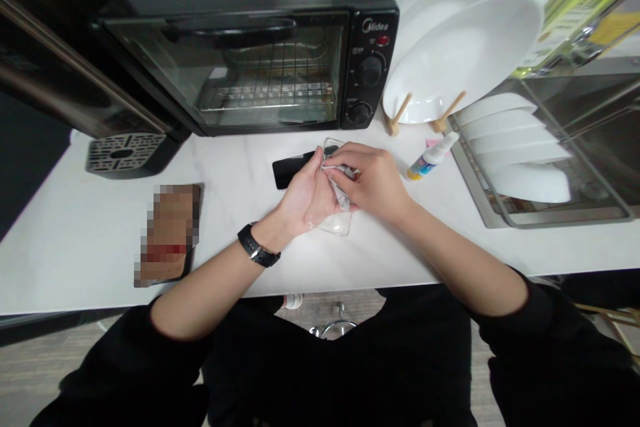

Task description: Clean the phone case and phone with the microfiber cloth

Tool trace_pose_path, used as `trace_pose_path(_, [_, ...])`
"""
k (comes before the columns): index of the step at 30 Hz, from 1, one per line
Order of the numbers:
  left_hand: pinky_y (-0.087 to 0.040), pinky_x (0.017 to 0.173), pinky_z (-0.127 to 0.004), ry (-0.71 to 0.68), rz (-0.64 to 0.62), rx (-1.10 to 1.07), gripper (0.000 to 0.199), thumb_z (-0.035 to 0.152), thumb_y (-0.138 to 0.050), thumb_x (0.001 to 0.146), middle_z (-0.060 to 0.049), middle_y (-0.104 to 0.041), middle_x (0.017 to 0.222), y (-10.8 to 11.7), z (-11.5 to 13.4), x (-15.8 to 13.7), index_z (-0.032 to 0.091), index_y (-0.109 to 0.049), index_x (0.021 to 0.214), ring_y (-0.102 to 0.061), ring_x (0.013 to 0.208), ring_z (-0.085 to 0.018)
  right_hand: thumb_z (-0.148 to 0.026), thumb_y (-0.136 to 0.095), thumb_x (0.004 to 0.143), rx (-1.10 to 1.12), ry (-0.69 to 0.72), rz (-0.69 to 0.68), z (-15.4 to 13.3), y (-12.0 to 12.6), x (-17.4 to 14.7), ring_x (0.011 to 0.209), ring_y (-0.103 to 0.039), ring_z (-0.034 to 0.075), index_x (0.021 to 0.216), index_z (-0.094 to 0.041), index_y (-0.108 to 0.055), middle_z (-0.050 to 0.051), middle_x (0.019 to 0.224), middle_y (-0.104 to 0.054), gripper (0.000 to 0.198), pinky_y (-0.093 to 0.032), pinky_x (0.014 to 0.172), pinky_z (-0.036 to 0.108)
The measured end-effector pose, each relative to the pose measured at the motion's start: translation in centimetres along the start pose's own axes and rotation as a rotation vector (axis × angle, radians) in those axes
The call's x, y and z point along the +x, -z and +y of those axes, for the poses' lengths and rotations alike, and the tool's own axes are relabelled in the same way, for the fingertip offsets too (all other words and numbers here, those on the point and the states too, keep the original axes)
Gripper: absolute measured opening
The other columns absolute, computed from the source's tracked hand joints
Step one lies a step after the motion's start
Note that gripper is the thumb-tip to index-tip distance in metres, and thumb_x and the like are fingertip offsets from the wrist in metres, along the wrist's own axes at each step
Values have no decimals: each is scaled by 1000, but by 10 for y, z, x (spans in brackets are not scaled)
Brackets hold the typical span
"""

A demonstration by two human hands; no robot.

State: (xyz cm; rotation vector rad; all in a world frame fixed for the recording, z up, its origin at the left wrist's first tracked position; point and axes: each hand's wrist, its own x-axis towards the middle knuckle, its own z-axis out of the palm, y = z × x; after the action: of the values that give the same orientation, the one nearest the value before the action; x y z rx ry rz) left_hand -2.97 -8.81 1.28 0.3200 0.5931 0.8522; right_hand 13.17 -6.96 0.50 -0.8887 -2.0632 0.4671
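Gripping a clear phone case, long axis pointing away, left hand steadies; right hand pinches a cloth.

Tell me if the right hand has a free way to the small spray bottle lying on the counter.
Probably yes. The spray bottle lies just beside the right hand, with bare counter between them. But that hand is pressing a wipe onto the clear phone case, so it is occupied.
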Motion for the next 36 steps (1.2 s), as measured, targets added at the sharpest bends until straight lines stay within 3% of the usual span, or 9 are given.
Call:
trace_pose_path(4, [-61, 79, -29, -60, 7, -24, 63, 54, -32, 120, -2, -83, 97, -5, 5, -4, 24, -43, 175, -78, 77, -19, -29, -69, 106, 121, 82, -73, -3, -5, -4, 104, -80, 21, 104, -24, -83, 5, 112, -86, 15, -61, 95, 36])
trace_pose_path(9, [-61, 66, -28, -79, -1, 52, 64, 59, -33, 117, -3, -83, 97, 5, 11, -4, 32, -45, 174, -77, 69, -19, -34, -68, 109, 189, 194, -188, -6, -7, -6, 102, -79, 19, 104, -24, -83, 5, 111, -86, 19, -61, 93, 36])
trace_pose_path(13, [-64, 87, -36, -173, 45, 88, 67, 64, -30, 117, -7, -83, 121, 2, 13, -4, 35, -39, 177, -82, 104, -27, -30, -69, 110, 279, 282, -281, -10, -7, -7, 97, -79, 17, 107, -23, -83, 4, 103, -86, 16, -60, 93, 35])
trace_pose_path(16, [-61, 101, -41, -220, 100, 122, 68, 65, -26, 117, -7, -81, 119, -4, 12, -4, 34, -39, 177, -78, 124, -30, -25, -69, 109, 313, 310, -312, -10, -6, -6, 98, -78, 16, 109, -21, -83, 4, 104, -85, 14, -60, 93, 33])
trace_pose_path(20, [-57, 112, -44, -243, 119, 170, 69, 67, -23, 117, -6, -79, 106, -5, 11, -4, 36, -39, 176, -76, 129, -30, -27, -70, 109, 341, 327, -345, -7, -5, -4, 94, -77, 17, 107, -20, -82, 5, 102, -85, 14, -58, 90, 33])
trace_pose_path(23, [-56, 114, -44, -268, 97, 160, 71, 69, -28, 116, -9, -79, 117, -2, 10, -3, 35, -38, 177, -75, 129, -31, -28, -70, 109, 352, 327, -373, -5, -2, -2, 93, -76, 17, 106, -19, -82, 6, 101, -84, 16, -57, 89, 33])
trace_pose_path(25, [-56, 112, -43, -274, 91, 133, 72, 68, -28, 116, -10, -79, 122, 0, 11, -2, 34, -37, 178, -75, 127, -32, -28, -70, 109, 326, 306, -404, -4, 3, -1, 95, -76, 18, 107, -19, -82, 6, 103, -85, 16, -56, 92, 33])
trace_pose_path(31, [-59, 98, -36, -299, 114, 112, 71, 67, -25, 117, -8, -77, 98, -2, 18, -4, 33, -35, 179, -78, 117, -28, -31, -67, 110, 92, 239, -533, -1, 18, 1, 100, -75, 21, 109, -23, -83, 4, 107, -85, 18, -52, 91, 35])
trace_pose_path(36, [-57, 104, -38, -340, 90, 131, 74, 72, -30, 114, -8, -79, 114, 2, 21, -2, 36, -35, 178, -75, 125, -30, -24, -70, 106, -80, 185, -477, 2, 22, 2, 104, -79, 23, 104, -26, -84, 3, 111, -87, 14, -51, 91, 36])
